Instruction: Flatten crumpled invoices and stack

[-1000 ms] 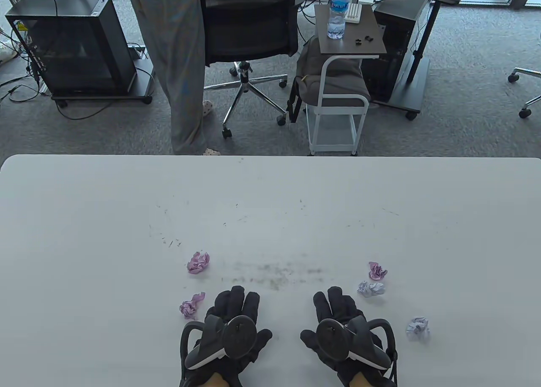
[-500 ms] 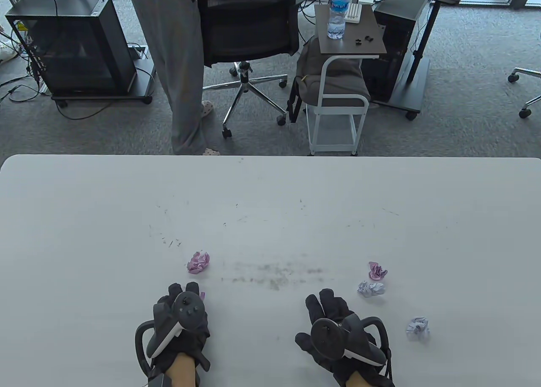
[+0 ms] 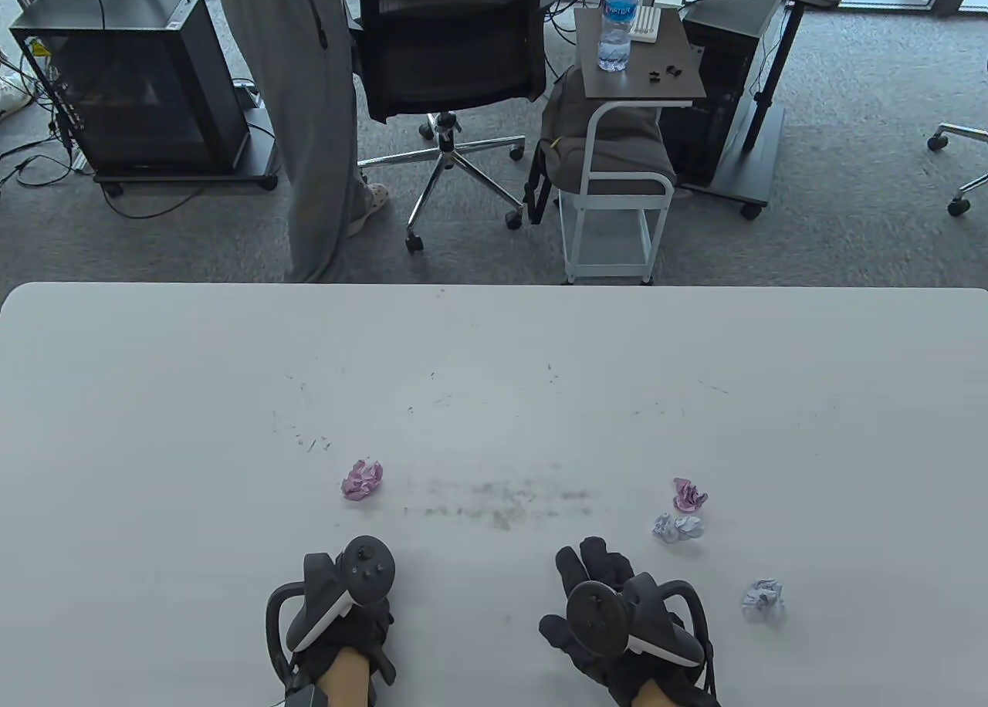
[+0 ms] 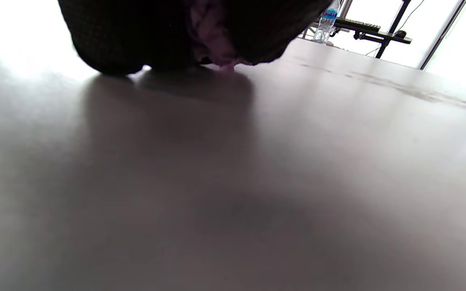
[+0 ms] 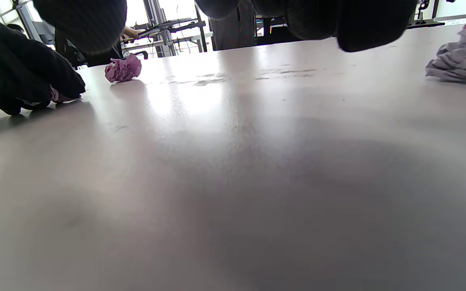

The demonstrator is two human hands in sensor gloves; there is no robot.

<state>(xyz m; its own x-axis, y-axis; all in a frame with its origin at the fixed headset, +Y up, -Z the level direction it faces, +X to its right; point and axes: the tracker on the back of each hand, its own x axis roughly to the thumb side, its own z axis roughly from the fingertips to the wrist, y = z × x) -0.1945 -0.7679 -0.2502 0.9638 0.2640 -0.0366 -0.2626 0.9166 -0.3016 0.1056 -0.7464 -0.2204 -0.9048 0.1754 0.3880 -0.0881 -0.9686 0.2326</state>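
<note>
My left hand (image 3: 343, 595) sits at the table's near edge, curled over a pink crumpled invoice. The table view hides that paper under the hand. The left wrist view shows it (image 4: 212, 46) gripped between the gloved fingers (image 4: 128, 40), touching the table. A bit of it also shows in the right wrist view (image 5: 57, 95). My right hand (image 3: 598, 576) is open and empty, fingers (image 5: 354, 24) just over the table. Another pink ball (image 3: 362, 479) lies beyond the left hand. A pink ball (image 3: 688, 495), a pale lavender ball (image 3: 678, 526) and a lavender ball (image 3: 763, 599) lie right of the right hand.
The white table (image 3: 494, 367) carries dark scuffs (image 3: 502, 502) between the hands. Beyond its far edge stand a person (image 3: 309, 120), an office chair (image 3: 448, 51), a computer case (image 3: 131, 82) and a small cart with a water bottle (image 3: 617, 20).
My left hand moved left over the near pink ball, closed around it and drew it slightly back. My right hand shifted a little left. The person behind stepped left.
</note>
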